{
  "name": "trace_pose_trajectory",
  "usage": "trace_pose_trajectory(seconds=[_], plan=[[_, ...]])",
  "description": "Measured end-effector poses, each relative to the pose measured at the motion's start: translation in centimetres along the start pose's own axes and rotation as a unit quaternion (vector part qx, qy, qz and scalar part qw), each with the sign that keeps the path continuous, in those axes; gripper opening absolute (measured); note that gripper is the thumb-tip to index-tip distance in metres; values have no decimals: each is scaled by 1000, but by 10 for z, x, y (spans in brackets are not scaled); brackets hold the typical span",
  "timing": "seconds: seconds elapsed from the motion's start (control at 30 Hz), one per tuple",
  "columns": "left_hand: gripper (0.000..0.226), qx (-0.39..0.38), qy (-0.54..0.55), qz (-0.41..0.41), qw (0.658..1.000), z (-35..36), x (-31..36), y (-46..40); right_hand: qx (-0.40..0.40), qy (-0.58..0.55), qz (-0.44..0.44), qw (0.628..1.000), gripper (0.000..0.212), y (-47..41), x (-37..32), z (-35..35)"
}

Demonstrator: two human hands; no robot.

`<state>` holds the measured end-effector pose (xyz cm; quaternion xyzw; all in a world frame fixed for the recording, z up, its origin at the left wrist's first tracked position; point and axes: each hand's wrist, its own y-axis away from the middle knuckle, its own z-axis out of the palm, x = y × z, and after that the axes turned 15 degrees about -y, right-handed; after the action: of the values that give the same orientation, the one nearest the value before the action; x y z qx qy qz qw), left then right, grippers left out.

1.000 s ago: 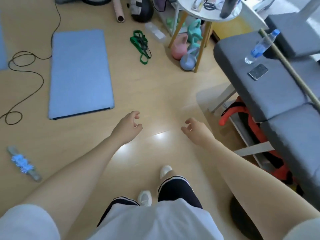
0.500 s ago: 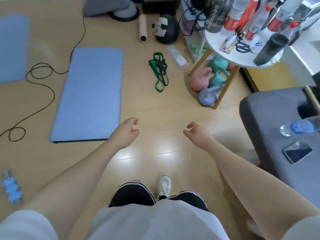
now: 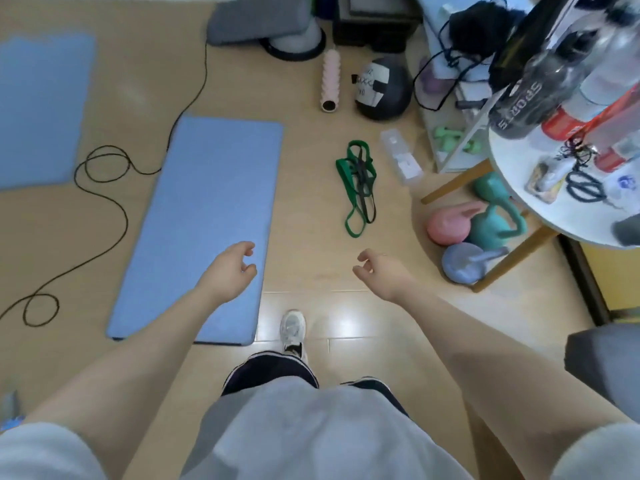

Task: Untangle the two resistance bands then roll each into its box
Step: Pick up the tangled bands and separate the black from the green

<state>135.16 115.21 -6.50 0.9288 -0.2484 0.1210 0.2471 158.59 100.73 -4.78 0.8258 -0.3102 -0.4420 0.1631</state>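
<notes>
A green resistance band (image 3: 346,183) lies tangled with a black one (image 3: 363,181) on the wooden floor, ahead of me and a little to the right. A clear plastic box (image 3: 401,161) lies just right of them. My left hand (image 3: 230,271) hangs over the near corner of a blue mat, fingers loosely curled and apart, holding nothing. My right hand (image 3: 381,273) hovers over bare floor short of the bands, fingers likewise apart and empty. Both hands are well clear of the bands.
A blue exercise mat (image 3: 207,216) lies left of the bands, with a black cable (image 3: 104,209) looping beside it. Kettlebells (image 3: 478,230) sit under a round white table (image 3: 526,216) at right. A pink foam roller (image 3: 330,81) and a dark medicine ball (image 3: 381,90) lie farther back.
I have walked forward and my view has swung left. The bands and table have come closer and the grey bench has slid out to the right edge. Both hands stay empty.
</notes>
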Motion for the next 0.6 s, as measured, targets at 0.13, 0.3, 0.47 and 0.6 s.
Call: trace_pose_trajectory(seconds=[0.13,0.3,0.47,0.6], plan=[[45,-19,-21,61,998,-53,29,-102,63,-18,56,996,38,-65,-17,-62],[46,-41,-27,140,989,-89,78,-214,122,-60,122,983,37,-132,-26,-127],[48,-52,11,170,984,-111,124,-330,142,-52,173,973,38,-230,-23,-181],[48,-44,7,165,985,-141,143,-433,130,-54,159,977,40,-333,-44,-224]])
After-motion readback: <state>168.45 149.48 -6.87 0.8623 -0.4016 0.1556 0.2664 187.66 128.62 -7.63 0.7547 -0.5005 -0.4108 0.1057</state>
